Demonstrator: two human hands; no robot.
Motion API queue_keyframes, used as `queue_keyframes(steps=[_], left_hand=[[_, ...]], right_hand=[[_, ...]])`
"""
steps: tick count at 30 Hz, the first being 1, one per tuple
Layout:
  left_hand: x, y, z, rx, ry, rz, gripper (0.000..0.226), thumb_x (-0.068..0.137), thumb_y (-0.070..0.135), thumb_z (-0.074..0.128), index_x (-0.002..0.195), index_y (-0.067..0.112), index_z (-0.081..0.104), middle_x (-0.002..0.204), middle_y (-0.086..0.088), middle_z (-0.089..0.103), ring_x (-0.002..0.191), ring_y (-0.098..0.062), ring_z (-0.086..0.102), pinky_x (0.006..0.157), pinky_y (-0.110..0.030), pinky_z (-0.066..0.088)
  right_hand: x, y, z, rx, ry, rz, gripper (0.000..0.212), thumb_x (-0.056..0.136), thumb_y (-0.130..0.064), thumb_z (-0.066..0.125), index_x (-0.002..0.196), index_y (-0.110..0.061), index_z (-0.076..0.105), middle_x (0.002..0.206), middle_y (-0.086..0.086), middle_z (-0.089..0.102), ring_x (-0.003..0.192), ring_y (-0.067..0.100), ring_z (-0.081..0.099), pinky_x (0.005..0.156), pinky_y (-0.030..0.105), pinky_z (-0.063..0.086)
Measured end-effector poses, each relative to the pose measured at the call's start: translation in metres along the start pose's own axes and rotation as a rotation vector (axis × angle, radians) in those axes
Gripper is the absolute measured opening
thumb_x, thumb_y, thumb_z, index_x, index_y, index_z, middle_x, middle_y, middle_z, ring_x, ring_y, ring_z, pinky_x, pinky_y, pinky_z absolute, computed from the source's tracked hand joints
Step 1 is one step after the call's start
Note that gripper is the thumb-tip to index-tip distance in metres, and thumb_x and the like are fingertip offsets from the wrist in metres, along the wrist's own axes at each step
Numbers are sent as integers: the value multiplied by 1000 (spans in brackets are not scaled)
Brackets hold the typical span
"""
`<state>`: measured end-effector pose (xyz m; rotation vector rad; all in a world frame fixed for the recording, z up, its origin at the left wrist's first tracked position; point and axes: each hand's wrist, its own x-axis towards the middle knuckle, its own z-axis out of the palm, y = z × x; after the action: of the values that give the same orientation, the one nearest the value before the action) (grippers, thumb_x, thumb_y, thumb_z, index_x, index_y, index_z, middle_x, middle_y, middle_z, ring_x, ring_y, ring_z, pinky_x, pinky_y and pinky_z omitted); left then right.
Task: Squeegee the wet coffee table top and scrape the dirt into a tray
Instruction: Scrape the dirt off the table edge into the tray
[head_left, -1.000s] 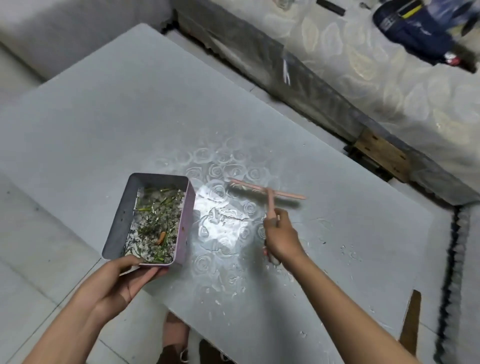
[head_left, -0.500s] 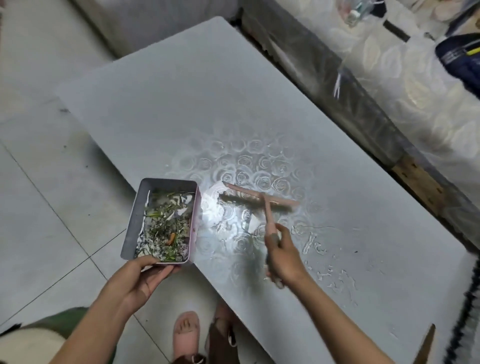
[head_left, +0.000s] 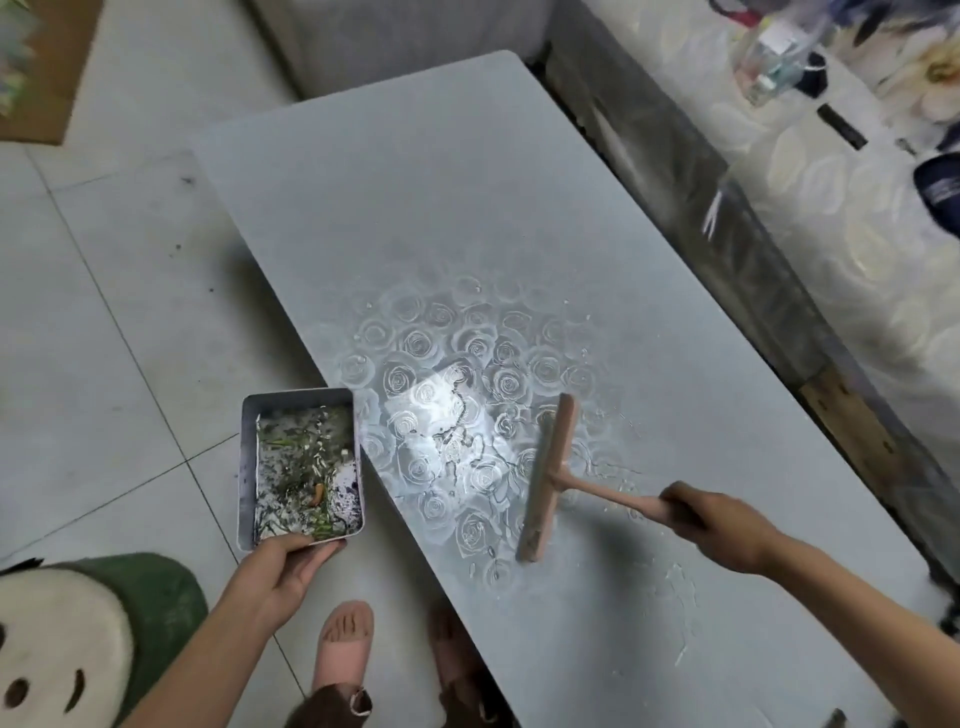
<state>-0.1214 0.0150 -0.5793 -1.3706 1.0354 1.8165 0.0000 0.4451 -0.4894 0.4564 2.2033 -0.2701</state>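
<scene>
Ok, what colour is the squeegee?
The squeegee is pale pink all over; the head view shows it.

The coffee table top (head_left: 415, 208) is matt pale grey, with a white-outlined rose pattern visible where the wet centre catches the light. The squeegee (head_left: 548, 475) is uniform pale pinkish-brown; the tray (head_left: 248, 467) is silver-grey with a lilac tint at its rim, and the debris (head_left: 306, 478) in it is green, white and black with one orange fragment. The floor (head_left: 104, 312) is off-white tile with thin dark joint lines, the stool (head_left: 57, 639) is dark green with a cream top bearing dark marks, and the sandal (head_left: 343, 649) is pink.
</scene>
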Motion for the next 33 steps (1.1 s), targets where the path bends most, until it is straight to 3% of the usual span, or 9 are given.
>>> queue_keyframes(steps=[3,7,11,14,17,25,27,29,33], left_hand=[[17,-24,-8,-68,27,-23,21,95,-11,33,108,-10,48,138,-30,44,128,-48,41,115,-39,27],[37,-52,-4,-213,37,-2,40,95,-12,31,133,-6,39,140,-30,42,130,-47,39,116,-38,25],[56,-65,2,-340,8,29,67,72,-18,48,138,-8,36,139,-25,44,131,-41,41,115,-30,26],[68,-75,1,-377,48,31,61,80,-19,42,139,-9,34,141,-25,43,132,-40,40,115,-29,25],[80,-82,-4,-357,102,28,40,97,-9,29,136,-8,37,143,-28,40,134,-41,37,117,-30,22],[118,-92,6,-354,99,37,33,94,-12,29,120,-5,48,137,-26,47,129,-44,43,114,-36,30],[119,-96,11,-340,74,30,28,95,-11,31,100,-12,58,129,-22,51,126,-40,46,114,-37,31],[118,-100,15,-351,76,31,33,95,-11,34,81,-9,64,120,-22,53,115,-36,53,103,-32,44],[117,-97,14,-375,81,15,21,94,-11,38,89,-4,58,106,-19,59,94,-30,58,69,-29,55]], right_hand=[[25,14,-17,37,-2,-51,14,97,-25,50,111,-27,50,98,-8,61,87,19,58,79,35,48],[66,22,-36,30,24,-187,21,97,-27,51,118,-26,56,82,-19,55,79,11,53,77,29,44],[95,31,-50,-13,68,-240,12,95,-44,49,105,-40,55,82,-19,60,78,8,57,76,31,46],[108,44,-55,-59,96,-267,8,93,-48,49,100,-47,52,81,-23,61,78,1,57,71,29,45],[119,47,-51,-76,86,-280,6,94,-42,51,99,-46,52,79,-23,59,74,1,55,68,28,44],[148,18,-44,-80,87,-366,15,96,-30,53,95,-45,52,75,-20,58,71,7,56,65,25,43],[151,6,-46,-98,106,-403,11,96,-29,53,101,-37,57,75,-20,57,71,12,55,66,30,43],[150,5,-55,-138,154,-408,10,95,-33,53,102,-37,59,70,-23,55,67,12,55,64,30,41],[151,10,-78,-136,204,-328,8,93,-42,50,91,-48,54,66,-25,56,66,3,55,61,32,42]])
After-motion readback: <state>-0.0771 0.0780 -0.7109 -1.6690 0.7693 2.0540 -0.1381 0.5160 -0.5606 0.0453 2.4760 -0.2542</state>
